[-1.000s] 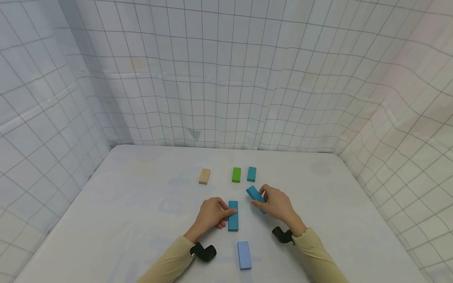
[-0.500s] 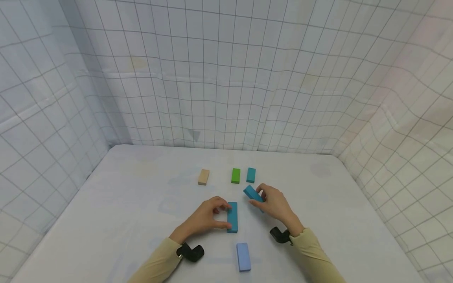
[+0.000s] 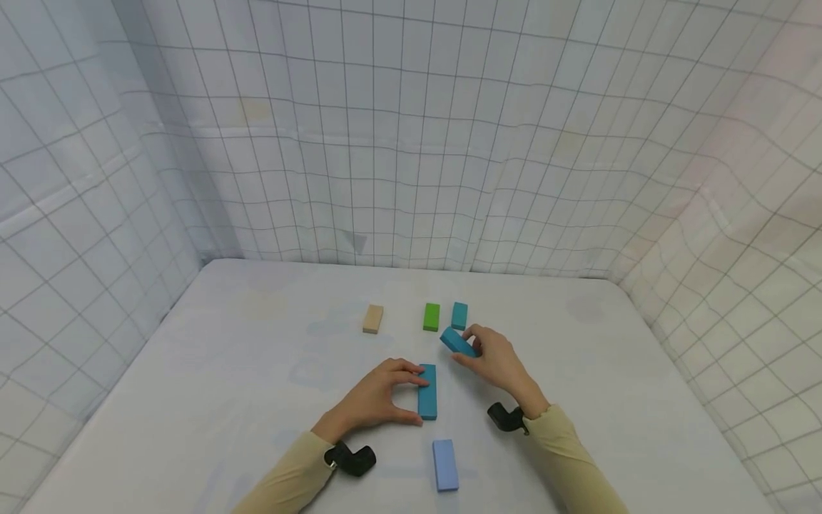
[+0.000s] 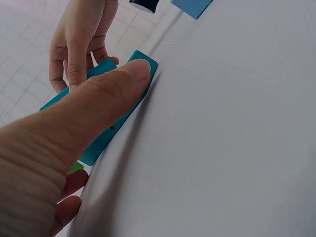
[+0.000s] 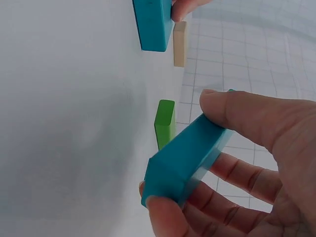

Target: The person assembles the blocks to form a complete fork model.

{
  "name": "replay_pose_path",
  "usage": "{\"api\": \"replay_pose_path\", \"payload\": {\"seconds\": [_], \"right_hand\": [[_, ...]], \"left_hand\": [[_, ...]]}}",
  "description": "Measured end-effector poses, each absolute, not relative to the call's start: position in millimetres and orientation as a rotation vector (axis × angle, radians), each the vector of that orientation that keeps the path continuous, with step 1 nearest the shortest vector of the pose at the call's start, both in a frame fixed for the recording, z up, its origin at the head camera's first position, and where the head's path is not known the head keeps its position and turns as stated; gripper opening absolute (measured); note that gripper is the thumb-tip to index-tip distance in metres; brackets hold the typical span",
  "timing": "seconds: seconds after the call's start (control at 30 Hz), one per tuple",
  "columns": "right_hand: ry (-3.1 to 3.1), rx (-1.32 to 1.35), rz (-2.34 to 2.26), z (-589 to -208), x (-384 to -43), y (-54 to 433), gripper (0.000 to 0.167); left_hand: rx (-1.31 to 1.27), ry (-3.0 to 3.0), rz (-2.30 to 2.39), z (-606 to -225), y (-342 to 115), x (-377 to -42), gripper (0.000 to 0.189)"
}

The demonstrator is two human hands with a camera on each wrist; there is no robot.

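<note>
A long teal-blue block (image 3: 427,401) lies on the white table, pointing away from me. My left hand (image 3: 377,400) is at its left side, fingers spread from the thumb. The fingertips reach over its far part, while the thumb is beside its near end. To the right, my right hand (image 3: 496,357) pinches a second teal-blue block (image 3: 457,343) between thumb and fingers, tilted and raised off the table. In the right wrist view this held block (image 5: 185,158) shows its angled end, with fingers behind it.
Farther back lie a tan block (image 3: 372,319), a green block (image 3: 432,317) and a small teal block (image 3: 459,315). Closer to me lies a light-blue block (image 3: 445,465). A gridded white curtain (image 3: 398,143) encloses the table's back and sides.
My left thumb has come off the top of the lying block and moved to its near end, the hand spreading wider. My right hand has shifted slightly away from me with its block.
</note>
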State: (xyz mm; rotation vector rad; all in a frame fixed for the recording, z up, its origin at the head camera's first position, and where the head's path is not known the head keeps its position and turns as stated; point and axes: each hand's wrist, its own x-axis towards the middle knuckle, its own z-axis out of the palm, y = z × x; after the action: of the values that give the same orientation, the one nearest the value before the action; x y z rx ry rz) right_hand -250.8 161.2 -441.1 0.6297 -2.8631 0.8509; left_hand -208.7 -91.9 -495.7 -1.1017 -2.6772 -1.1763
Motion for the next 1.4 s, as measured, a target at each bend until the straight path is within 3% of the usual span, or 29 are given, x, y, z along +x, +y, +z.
{"api": "replay_pose_path", "payload": {"seconds": [0.63, 1.4], "right_hand": [[-2.890, 0.759, 0.819, -450.3, -272.1, 140.2, 0.031], [-2.928, 0.883, 0.745, -454.6, -275.1, 127.1, 0.031]], "left_hand": [[-1.099, -2.619, -0.970, -498.8, -85.1, -203.0, 0.057], [-1.115, -2.603, -0.969, -496.1, -85.6, -204.3, 0.056]]}}
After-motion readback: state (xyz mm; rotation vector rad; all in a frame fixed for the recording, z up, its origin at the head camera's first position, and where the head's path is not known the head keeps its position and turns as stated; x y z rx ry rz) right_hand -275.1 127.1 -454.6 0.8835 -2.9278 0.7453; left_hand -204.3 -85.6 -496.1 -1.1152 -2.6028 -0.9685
